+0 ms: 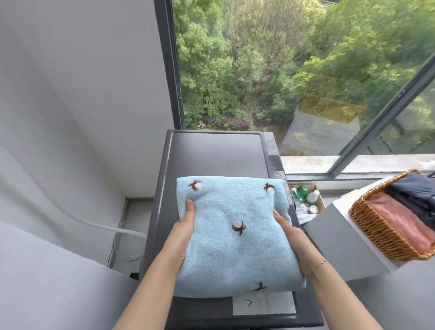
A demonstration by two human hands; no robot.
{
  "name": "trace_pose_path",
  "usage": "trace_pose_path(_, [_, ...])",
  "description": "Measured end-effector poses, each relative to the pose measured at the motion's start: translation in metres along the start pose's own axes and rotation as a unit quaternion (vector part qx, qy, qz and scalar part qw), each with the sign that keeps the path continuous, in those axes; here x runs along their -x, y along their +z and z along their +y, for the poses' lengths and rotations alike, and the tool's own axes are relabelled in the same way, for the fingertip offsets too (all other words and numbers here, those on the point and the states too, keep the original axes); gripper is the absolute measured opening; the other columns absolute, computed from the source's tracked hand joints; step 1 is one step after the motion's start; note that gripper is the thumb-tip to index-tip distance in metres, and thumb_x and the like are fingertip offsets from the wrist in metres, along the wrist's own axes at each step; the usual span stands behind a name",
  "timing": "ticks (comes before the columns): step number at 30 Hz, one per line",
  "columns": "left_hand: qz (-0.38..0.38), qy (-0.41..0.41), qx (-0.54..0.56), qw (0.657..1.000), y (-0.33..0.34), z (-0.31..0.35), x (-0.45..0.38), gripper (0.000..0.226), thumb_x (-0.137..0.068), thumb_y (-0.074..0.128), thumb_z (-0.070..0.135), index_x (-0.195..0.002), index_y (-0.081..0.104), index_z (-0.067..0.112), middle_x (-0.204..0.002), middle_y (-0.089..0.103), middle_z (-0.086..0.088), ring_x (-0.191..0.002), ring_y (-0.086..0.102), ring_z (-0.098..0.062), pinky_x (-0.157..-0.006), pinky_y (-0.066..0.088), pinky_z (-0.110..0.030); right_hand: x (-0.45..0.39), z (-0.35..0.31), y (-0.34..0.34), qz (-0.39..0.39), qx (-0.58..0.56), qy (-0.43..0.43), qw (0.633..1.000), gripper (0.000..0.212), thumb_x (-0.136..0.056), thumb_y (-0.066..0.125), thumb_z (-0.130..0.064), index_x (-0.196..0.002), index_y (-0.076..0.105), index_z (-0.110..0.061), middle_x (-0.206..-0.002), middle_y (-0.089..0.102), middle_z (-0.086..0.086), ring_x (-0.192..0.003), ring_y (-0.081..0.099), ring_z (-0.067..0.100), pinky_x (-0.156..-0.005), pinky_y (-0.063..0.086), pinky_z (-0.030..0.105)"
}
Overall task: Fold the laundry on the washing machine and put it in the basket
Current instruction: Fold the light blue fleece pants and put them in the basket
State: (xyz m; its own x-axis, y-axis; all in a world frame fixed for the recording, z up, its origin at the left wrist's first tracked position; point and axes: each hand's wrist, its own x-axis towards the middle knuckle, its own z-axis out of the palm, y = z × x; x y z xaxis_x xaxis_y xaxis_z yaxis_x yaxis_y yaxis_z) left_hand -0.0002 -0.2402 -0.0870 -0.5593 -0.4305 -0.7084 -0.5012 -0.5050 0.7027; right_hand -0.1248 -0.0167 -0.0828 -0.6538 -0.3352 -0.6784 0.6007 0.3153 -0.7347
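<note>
- The light-blue towel [234, 240], already folded into a thick rectangle, lies on the near half of the washing machine [212, 149] top, reaching close to its front edge — the rear half is bare.
- The left hand [180, 235] grips the towel's left side, thumb on top and fingers hidden under the fold; the right hand [292, 243] grips the right side the same way.
- The wicker basket [376, 230] stands well apart to the right, on the corner of a white box [340, 240], with a pink folded piece [402, 224] and a dark garment [420, 197] inside.
- Folding looks finished — the step in hand seems to be picking the towel up for the basket.
- The next move calls for lifting it level so the layers do not slip, carrying it right and setting it on the pink piece.
</note>
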Motion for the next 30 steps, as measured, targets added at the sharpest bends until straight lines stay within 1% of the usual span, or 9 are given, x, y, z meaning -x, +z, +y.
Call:
trace_pose_path(4, [-0.007, 0.016, -0.063, 0.998, 0.027, 0.000, -0.010, 0.132, -0.034, 0.042, 0.104, -0.133, 0.051, 0.017, -0.124, 0.062, -0.004, -0.112, 0.061, -0.028, -0.099, 0.047, -0.047, 0.022, 0.003, -0.029, 0.072, -0.042, -0.034, 0.996, 0.059, -0.071, 0.072, -0.057, -0.104, 0.070, -0.009, -0.090, 0.075, 0.009, -0.083, 0.072, 0.025, -0.083, 0.057, 0.039])
trace_pose_path(8, [-0.039, 0.043, -0.065, 0.996, 0.073, 0.005, 0.013, 0.120, -0.043, 0.044, 0.100, -0.126, 0.056, 0.014, -0.119, 0.065, -0.007, -0.106, 0.063, -0.028, -0.096, 0.050, -0.045, 0.043, -0.003, -0.068, 0.106, -0.053, -0.075, 0.990, 0.043, -0.083, 0.067, -0.047, -0.099, 0.068, -0.007, -0.082, 0.075, 0.008, -0.071, 0.073, 0.020, -0.056, 0.054, 0.025])
trace_pose_path(11, [-0.079, 0.055, -0.053, 0.994, 0.115, 0.001, 0.032, 0.093, -0.062, 0.046, 0.087, -0.123, 0.057, 0.017, -0.110, 0.067, -0.001, -0.100, 0.066, -0.020, -0.090, 0.052, -0.038, 0.053, -0.005, -0.104, 0.111, -0.067, -0.098, 0.987, 0.041, -0.085, 0.066, -0.044, -0.103, 0.068, -0.008, -0.087, 0.075, 0.009, -0.076, 0.073, 0.022, -0.062, 0.055, 0.027])
trace_pose_path(14, [-0.113, 0.076, -0.036, 0.990, 0.159, -0.006, 0.044, 0.065, -0.079, 0.045, 0.074, -0.121, 0.055, 0.026, -0.108, 0.068, 0.004, -0.100, 0.064, -0.015, -0.086, 0.052, -0.034, 0.057, 0.001, -0.149, 0.103, -0.099, -0.120, 0.982, 0.039, -0.085, 0.066, -0.042, -0.113, 0.066, -0.015, -0.097, 0.074, 0.008, -0.087, 0.072, 0.025, -0.078, 0.056, 0.036])
trace_pose_path(16, [-0.130, 0.077, -0.036, 0.988, 0.195, -0.016, 0.045, 0.068, -0.077, 0.045, 0.076, -0.123, 0.058, 0.027, -0.110, 0.071, -0.002, -0.098, 0.069, -0.022, -0.083, 0.055, -0.038, 0.060, 0.007, -0.186, 0.099, -0.125, -0.131, 0.978, 0.034, -0.086, 0.065, -0.039, -0.114, 0.064, -0.020, -0.098, 0.074, 0.006, -0.088, 0.071, 0.023, -0.076, 0.056, 0.034])
trace_pose_path(18, [-0.133, 0.075, -0.040, 0.987, 0.240, -0.035, 0.048, 0.083, -0.066, 0.052, 0.085, -0.127, 0.057, 0.028, -0.117, 0.069, -0.003, -0.104, 0.067, -0.025, -0.091, 0.053, -0.045, 0.063, 0.017, -0.237, 0.107, -0.138, -0.130, 0.976, 0.030, -0.087, 0.065, -0.037, -0.113, 0.065, -0.021, -0.098, 0.074, 0.004, -0.087, 0.072, 0.020, -0.075, 0.055, 0.032])
trace_pose_path(22, [-0.110, 0.064, -0.055, 0.990, 0.316, -0.072, 0.050, 0.109, -0.045, 0.055, 0.095, -0.131, 0.054, 0.028, -0.124, 0.065, -0.001, -0.110, 0.064, -0.025, -0.097, 0.050, -0.049, 0.064, 0.031, -0.318, 0.116, -0.131, -0.117, 0.978, 0.038, -0.084, 0.068, -0.040, -0.116, 0.066, -0.020, -0.104, 0.073, 0.007, -0.095, 0.070, 0.026, -0.094, 0.051, 0.045])
trace_pose_path(26, [-0.121, 0.054, -0.067, 0.989, 0.390, -0.100, 0.055, 0.121, -0.042, 0.052, 0.097, -0.142, 0.042, 0.028, -0.138, 0.054, 0.002, -0.126, 0.053, -0.023, -0.107, 0.041, -0.047, 0.065, 0.036, -0.398, 0.132, -0.119, -0.093, 0.980, 0.034, -0.087, 0.065, -0.034, -0.113, 0.066, -0.011, -0.105, 0.072, 0.013, -0.097, 0.068, 0.030, -0.090, 0.053, 0.041])
trace_pose_path(30, [-0.107, 0.004, -0.049, 0.993, 0.454, -0.132, 0.042, 0.121, -0.044, 0.048, 0.099, -0.145, 0.036, 0.032, -0.143, 0.049, 0.001, -0.130, 0.048, -0.027, -0.106, 0.040, -0.051, 0.051, 0.031, -0.470, 0.121, -0.069, -0.069, 0.988, 0.038, -0.085, 0.066, -0.043, -0.113, 0.065, -0.017, -0.100, 0.074, 0.008, -0.092, 0.071, 0.027, -0.081, 0.057, 0.037])
